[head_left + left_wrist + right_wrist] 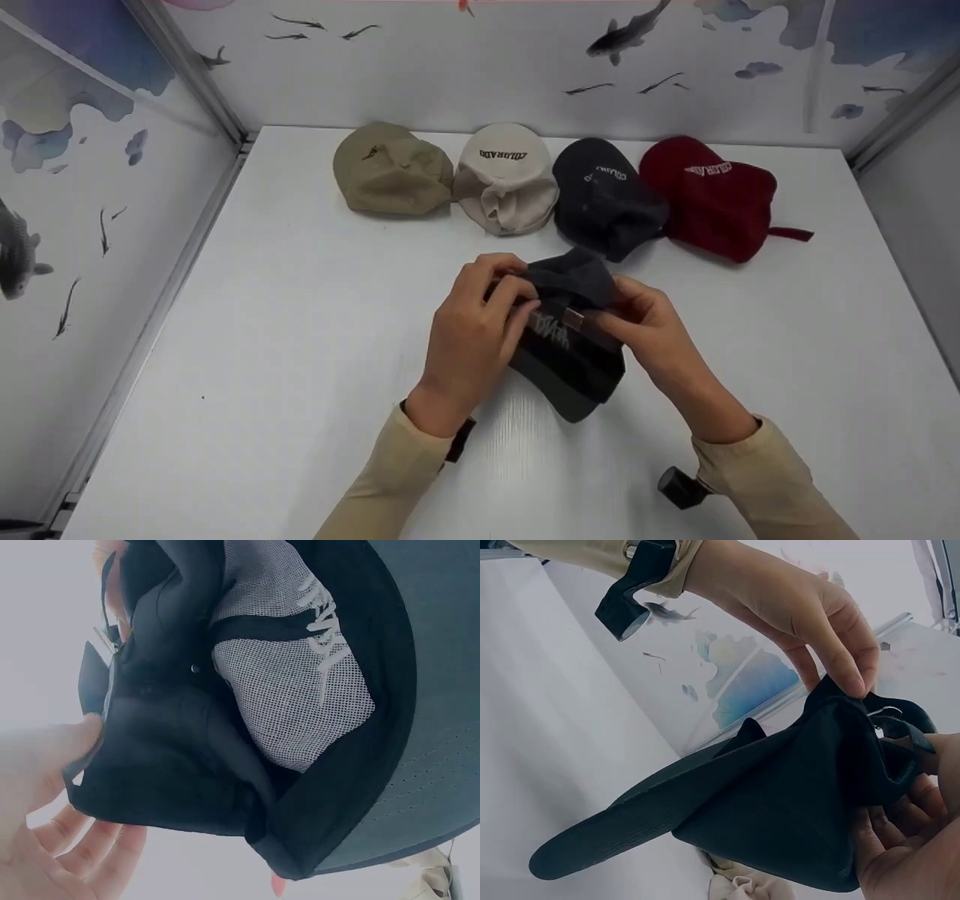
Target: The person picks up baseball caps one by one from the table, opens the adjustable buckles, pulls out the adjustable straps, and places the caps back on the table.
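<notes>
A dark navy baseball cap (577, 367) is held up by both hands, its brim pointing down toward the person. My left hand (476, 322) grips the left side of the back edge, fingers curled over the fabric. On the other side, my right hand (660, 330) pinches the back edge near the strap. A small metal buckle (573, 319) shows between the hands. In the left wrist view, the inside of the cap appears, with a white mesh lining (292, 690) and pale stitching. The right wrist view shows the cap's brim (592, 844) side-on.
Along the back of the white table (300, 315) lie a khaki cap (394, 172), a cream cap (506, 180), another navy cap (607, 199) and a red cap (709, 199). Panels printed with fish (626, 34) stand behind and at the sides.
</notes>
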A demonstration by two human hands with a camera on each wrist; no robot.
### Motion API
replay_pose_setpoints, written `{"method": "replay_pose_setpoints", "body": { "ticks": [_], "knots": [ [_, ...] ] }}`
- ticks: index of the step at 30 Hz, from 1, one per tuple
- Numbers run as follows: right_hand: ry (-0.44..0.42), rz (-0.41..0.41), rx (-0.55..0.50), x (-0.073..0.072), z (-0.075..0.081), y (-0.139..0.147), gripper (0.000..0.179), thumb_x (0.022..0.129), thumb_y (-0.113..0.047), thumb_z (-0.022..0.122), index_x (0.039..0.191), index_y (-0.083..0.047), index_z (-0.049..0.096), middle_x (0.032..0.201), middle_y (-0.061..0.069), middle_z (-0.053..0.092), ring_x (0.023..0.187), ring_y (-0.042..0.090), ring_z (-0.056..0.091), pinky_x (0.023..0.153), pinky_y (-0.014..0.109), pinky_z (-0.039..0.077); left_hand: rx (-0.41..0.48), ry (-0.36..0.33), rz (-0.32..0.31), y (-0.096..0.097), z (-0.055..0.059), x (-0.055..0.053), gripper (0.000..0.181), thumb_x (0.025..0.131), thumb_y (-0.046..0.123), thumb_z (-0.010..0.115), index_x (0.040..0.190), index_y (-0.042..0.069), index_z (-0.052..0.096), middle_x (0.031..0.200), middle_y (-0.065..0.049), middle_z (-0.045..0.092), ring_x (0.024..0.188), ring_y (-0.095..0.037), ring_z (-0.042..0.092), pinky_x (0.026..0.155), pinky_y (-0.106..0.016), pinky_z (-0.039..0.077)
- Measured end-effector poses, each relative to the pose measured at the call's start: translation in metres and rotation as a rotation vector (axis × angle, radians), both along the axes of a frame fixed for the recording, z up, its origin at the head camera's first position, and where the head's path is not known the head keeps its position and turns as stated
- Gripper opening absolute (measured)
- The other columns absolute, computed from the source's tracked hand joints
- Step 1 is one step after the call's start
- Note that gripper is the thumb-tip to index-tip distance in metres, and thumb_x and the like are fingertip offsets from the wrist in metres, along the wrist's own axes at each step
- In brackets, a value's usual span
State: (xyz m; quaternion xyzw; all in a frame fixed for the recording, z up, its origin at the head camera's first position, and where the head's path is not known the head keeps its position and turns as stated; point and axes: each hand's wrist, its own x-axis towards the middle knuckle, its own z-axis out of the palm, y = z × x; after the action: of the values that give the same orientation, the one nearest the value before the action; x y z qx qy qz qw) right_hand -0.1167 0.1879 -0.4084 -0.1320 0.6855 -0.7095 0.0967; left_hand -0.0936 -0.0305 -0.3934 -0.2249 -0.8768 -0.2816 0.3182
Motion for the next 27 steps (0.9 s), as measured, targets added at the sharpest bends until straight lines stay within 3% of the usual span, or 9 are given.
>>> {"method": "replay_pose_setpoints", "body": {
  "ticks": [8, 12, 20, 24, 27],
  "knots": [
    [0.023, 0.035, 0.005, 0.000, -0.001, 0.003, 0.035, 0.089, 0.013, 0.059, 0.104, -0.017, 0.070, 0.095, -0.007, 0.070, 0.082, 0.005, 0.062, 0.073, 0.019, 0.055, 0.038, 0.008, 0.036, -0.010, 0.001, -0.003, 0.013, 0.101, 0.020, 0.059, 0.100, 0.009, 0.064, 0.122, -0.008, 0.057, 0.112, -0.017, 0.059, 0.093, -0.022, 0.053],
    [0.018, 0.040, 0.009, 0.000, -0.001, 0.005, 0.030, 0.089, 0.012, 0.061, 0.103, -0.014, 0.069, 0.094, -0.006, 0.070, 0.084, 0.005, 0.063, 0.075, 0.020, 0.055, 0.092, -0.019, 0.010, -0.016, 0.001, -0.005, 0.014, 0.102, 0.019, 0.056, 0.099, 0.008, 0.062, 0.121, -0.008, 0.059, 0.113, -0.017, 0.059, 0.095, -0.022, 0.052],
    [0.021, 0.053, 0.011, -0.002, -0.001, 0.008, 0.028, 0.089, 0.012, 0.059, 0.103, -0.010, 0.068, 0.094, -0.005, 0.069, 0.083, 0.006, 0.063, 0.075, 0.020, 0.055, 0.239, -0.118, -0.107, -0.026, 0.001, -0.010, 0.012, 0.105, 0.016, 0.049, 0.101, 0.005, 0.053, 0.119, -0.006, 0.063, 0.114, -0.013, 0.062, 0.093, -0.024, 0.054],
    [0.021, 0.072, 0.010, -0.002, -0.002, 0.011, 0.028, 0.089, 0.013, 0.057, 0.103, -0.010, 0.067, 0.093, -0.005, 0.068, 0.083, 0.006, 0.061, 0.074, 0.020, 0.054, 0.359, -0.226, -0.195, -0.033, 0.005, -0.009, 0.011, 0.105, 0.016, 0.049, 0.102, 0.006, 0.051, 0.118, -0.004, 0.066, 0.113, -0.012, 0.064, 0.090, -0.027, 0.057],
    [0.031, 0.104, 0.005, -0.001, -0.003, 0.014, 0.030, 0.090, 0.013, 0.056, 0.105, -0.010, 0.067, 0.095, -0.005, 0.068, 0.084, 0.006, 0.061, 0.075, 0.020, 0.055, 0.431, -0.332, -0.310, -0.038, 0.010, -0.008, 0.011, 0.104, 0.018, 0.053, 0.103, 0.007, 0.053, 0.115, -0.002, 0.068, 0.110, -0.011, 0.065, 0.089, -0.030, 0.057]
  ]
}}
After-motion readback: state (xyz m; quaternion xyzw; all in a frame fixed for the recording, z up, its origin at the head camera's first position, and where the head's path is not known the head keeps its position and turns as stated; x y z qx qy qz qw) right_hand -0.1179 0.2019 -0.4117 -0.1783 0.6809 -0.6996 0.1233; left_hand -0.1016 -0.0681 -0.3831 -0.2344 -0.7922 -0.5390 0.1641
